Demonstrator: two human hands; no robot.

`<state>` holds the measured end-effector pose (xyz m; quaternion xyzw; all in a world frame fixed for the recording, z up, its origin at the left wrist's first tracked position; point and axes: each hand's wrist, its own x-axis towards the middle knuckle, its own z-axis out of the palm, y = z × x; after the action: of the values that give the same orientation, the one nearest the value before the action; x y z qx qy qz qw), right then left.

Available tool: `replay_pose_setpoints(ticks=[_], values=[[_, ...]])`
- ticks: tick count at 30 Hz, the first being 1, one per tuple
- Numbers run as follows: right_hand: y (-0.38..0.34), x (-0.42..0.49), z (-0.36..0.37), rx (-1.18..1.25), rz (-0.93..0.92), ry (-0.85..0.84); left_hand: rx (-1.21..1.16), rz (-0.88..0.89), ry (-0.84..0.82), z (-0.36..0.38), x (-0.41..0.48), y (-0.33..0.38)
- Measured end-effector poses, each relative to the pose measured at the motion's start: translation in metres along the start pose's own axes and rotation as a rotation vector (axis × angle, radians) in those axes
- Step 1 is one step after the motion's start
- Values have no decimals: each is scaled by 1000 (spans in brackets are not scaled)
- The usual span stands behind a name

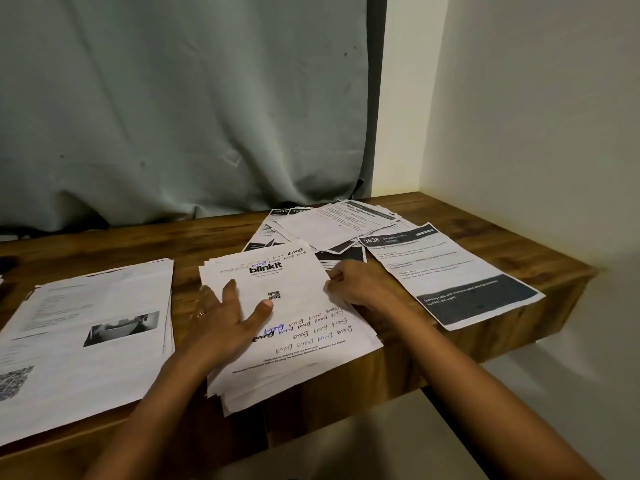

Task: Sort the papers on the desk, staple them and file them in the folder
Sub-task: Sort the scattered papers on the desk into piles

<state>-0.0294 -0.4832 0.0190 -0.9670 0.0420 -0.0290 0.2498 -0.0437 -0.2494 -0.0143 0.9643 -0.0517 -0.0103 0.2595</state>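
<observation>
Sorting at the desk (207,244): my left hand (225,317) lies flat, fingers spread, on the middle pile (311,344), which is topped by a blinkit sheet (301,275). My right hand (356,282), fingers curled, pinches that pile's right edge; how many sheets it has hold of, I cannot tell. A left pile (86,368) sits near it, a loose heap (332,226) sprawls on the far side and seems to run under the middle pile's far corner, and a lone banded sheet (450,271) rests at the right, its near corners seemingly past the desk's edge. No stapler or folder is in view. The risks, as I judge them, start with the middle pile itself. Its sheets are fanned rather than squared, and its near corner appears to hang over the desk's near edge, so a careless tug from my right hand could drag the lower pages off and onto the floor. If my pinch takes two sheets where I mean one, a page could land in the wrong set and be stapled there. If my left palm slides instead of pressing, the stack could skew or the top page could crease. A sweep of my right forearm could brush the banded sheet over the edge. Papers from the heap could also creep into the sorted pile where the two meet, undoing the sort unnoticed.
</observation>
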Motion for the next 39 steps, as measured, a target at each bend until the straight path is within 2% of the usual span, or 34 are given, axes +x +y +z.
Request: replay_pose_setpoints(ticks=[3, 8, 11, 14, 18, 28, 34, 39], values=[[-1, 36, -10, 84, 49, 116, 220, 76, 66, -9, 16, 15], [-2, 95, -13, 109, 100, 228, 115, 292, 138, -7, 63, 27], [0, 117, -7, -20, 58, 193, 130, 305, 136, 7, 71, 26], [6, 133, 5, -134, 17, 119, 218, 259, 43, 19, 74, 21], [15, 149, 22, -174, -33, 118, 299, 225, -3, 23, 79, 15], [21, 156, 21, -35, 3, 255, 351, 204, -28, 24, 86, 17], [18, 151, 13, 87, -16, 516, 293, 216, 13, 24, 86, 15], [13, 137, -3, 527, -198, 741, 93, 190, 29, 23, 85, 14]])
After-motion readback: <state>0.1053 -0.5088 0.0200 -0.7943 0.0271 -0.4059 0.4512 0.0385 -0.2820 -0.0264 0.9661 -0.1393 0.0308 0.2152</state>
